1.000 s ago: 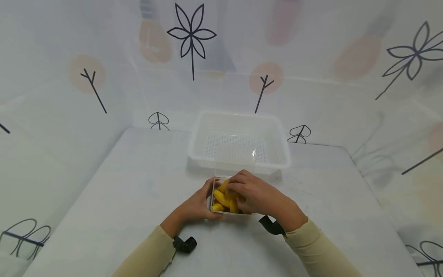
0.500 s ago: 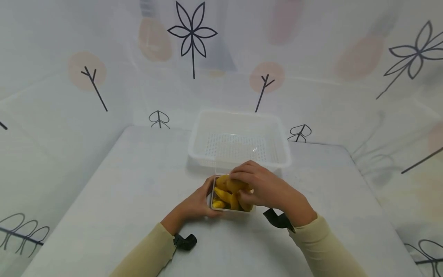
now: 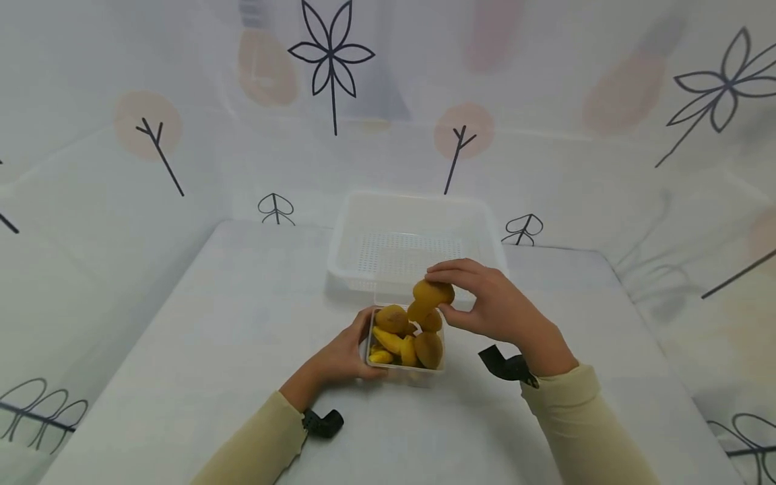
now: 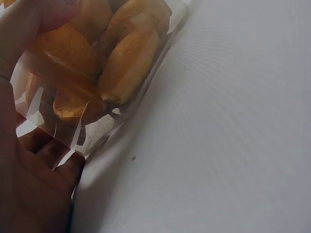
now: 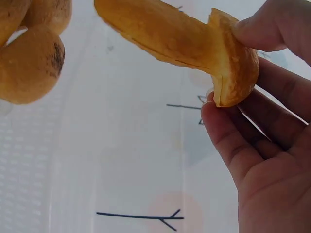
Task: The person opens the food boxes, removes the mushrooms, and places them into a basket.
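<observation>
In the head view my left hand (image 3: 339,355) grips the left side of a clear plastic box (image 3: 407,378) filled with several yellow-orange mushrooms (image 3: 392,319). The left wrist view shows thumb and fingers round the box's see-through wall (image 4: 97,133). Above the box's far right corner, my right hand (image 3: 500,306) pinches a single mushroom (image 3: 434,294) by its cap. Its stem points left, as the right wrist view shows, with the thumb (image 5: 262,29) on one side of the cap and fingers on the other. The box's transparent lid seems to stand raised behind it.
A white plastic basket (image 3: 358,273) with a perforated bottom stands behind the box. The white table (image 3: 242,289) extends to both sides. Printed white cloth (image 3: 388,155) hangs behind and at the sides.
My right hand has risen out of the box and moved right, lifting a mushroom with it. More of the mushrooms inside now show. The left hand stays on the box.
</observation>
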`<action>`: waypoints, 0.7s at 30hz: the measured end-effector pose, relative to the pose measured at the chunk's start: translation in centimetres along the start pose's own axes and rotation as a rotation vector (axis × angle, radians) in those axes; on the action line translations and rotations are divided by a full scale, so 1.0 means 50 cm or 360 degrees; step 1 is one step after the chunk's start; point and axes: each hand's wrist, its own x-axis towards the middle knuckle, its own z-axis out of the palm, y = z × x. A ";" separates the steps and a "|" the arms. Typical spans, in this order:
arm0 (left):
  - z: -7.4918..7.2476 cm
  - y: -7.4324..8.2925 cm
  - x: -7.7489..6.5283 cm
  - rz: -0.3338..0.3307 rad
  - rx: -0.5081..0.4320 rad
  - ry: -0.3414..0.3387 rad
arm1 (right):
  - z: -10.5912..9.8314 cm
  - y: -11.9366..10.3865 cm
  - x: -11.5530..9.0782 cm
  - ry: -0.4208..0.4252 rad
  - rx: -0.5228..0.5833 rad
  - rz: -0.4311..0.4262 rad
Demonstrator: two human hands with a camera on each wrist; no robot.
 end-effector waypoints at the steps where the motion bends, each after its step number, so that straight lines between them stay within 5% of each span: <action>1: -0.001 0.001 0.000 0.0004 -0.0007 -0.0001 | -0.004 0.003 0.000 0.0027 0.0008 -0.0005; 11: -0.008 0.010 -0.002 -0.0003 -0.0083 0.0003 | -0.037 0.051 0.006 0.0265 0.0024 -0.0081; 21: -0.011 0.010 -0.004 -0.0033 -0.0102 0.0004 | -0.057 0.104 0.012 0.0354 0.0198 0.0021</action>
